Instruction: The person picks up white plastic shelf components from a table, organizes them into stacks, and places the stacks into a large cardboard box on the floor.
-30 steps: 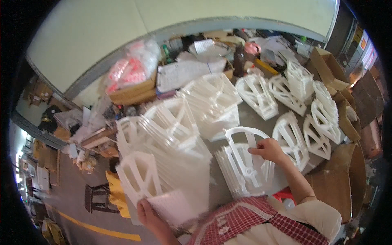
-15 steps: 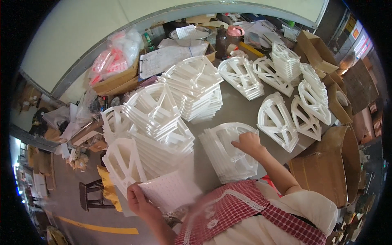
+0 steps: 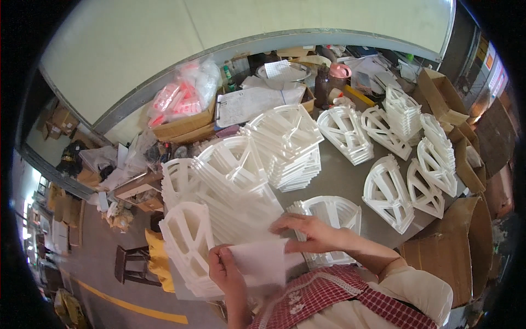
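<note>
One white sheet [image 3: 256,262] is held at the near side of the desk [image 3: 345,182]; your left hand [image 3: 226,270] clamps its left edge, likely for steadiness, your right hand's [image 3: 315,233] grip apart beside it.

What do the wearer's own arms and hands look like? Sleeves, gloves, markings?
Left hand and right hand: bare, no gloves, no cables or markings visible. Forearms bare. Right sleeve plain cream, ending near the elbow; left sleeve not visible. Red-and-white checked apron with white trim.
</note>
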Demonstrator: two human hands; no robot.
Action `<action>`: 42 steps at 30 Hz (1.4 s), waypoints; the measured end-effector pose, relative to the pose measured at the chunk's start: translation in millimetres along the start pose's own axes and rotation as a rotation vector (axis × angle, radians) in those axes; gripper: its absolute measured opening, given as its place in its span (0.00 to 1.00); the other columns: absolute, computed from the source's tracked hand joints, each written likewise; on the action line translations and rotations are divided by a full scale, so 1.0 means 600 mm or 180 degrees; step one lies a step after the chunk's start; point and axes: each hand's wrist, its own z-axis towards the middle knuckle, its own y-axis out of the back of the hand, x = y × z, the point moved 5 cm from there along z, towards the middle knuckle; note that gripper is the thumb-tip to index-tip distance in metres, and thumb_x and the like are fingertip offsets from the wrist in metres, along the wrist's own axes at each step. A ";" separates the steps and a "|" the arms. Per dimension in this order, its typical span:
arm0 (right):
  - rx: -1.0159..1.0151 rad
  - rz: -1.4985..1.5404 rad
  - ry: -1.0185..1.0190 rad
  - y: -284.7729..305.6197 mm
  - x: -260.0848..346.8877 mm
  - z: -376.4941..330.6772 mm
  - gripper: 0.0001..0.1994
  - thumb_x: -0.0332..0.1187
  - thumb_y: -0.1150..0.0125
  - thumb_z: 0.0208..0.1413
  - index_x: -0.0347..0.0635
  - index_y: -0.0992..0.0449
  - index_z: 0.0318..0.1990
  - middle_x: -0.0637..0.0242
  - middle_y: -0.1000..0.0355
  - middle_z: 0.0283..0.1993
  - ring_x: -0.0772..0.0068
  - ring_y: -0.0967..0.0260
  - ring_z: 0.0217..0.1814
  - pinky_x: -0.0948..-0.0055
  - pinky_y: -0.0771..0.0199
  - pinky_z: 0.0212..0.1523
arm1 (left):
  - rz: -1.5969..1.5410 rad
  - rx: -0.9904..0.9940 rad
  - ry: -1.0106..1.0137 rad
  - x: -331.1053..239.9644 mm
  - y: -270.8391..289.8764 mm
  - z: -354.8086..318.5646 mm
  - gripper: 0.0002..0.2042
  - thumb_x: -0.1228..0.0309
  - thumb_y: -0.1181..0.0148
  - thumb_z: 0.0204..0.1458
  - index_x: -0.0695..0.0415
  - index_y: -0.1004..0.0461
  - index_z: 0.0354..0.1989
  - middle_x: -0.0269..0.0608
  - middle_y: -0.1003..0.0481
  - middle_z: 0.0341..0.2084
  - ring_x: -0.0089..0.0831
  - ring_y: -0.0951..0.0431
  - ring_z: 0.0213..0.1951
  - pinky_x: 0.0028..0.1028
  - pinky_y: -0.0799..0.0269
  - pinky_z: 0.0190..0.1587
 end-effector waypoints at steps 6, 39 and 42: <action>0.0135 0.1756 -0.0340 -0.019 -0.004 0.033 0.25 0.27 0.34 0.51 0.38 0.34 0.57 0.61 0.30 0.52 0.68 0.30 0.51 0.69 0.31 0.54 | 0.0158 -0.0186 -0.0133 0.004 0.019 0.010 0.11 0.68 0.53 0.64 0.62 0.29 0.34 0.32 0.31 0.27 0.20 0.36 0.31 0.20 0.38 0.35; 0.0047 -0.2160 0.1095 -0.040 0.018 0.080 0.16 0.30 0.41 0.43 0.36 0.30 0.42 0.57 0.31 0.43 0.58 0.32 0.46 0.67 0.31 0.49 | 0.0810 0.0565 0.0035 -0.004 -0.025 0.020 0.10 0.74 0.33 0.45 0.64 0.27 0.31 0.34 0.27 0.23 0.22 0.32 0.27 0.24 0.32 0.32; -0.0088 -0.2301 0.1324 -0.042 0.028 0.089 0.14 0.30 0.42 0.43 0.36 0.29 0.39 0.59 0.31 0.41 0.61 0.33 0.45 0.68 0.32 0.50 | 0.0594 0.0523 0.0225 -0.001 -0.022 0.028 0.10 0.74 0.33 0.45 0.64 0.27 0.31 0.35 0.28 0.22 0.23 0.32 0.27 0.24 0.32 0.32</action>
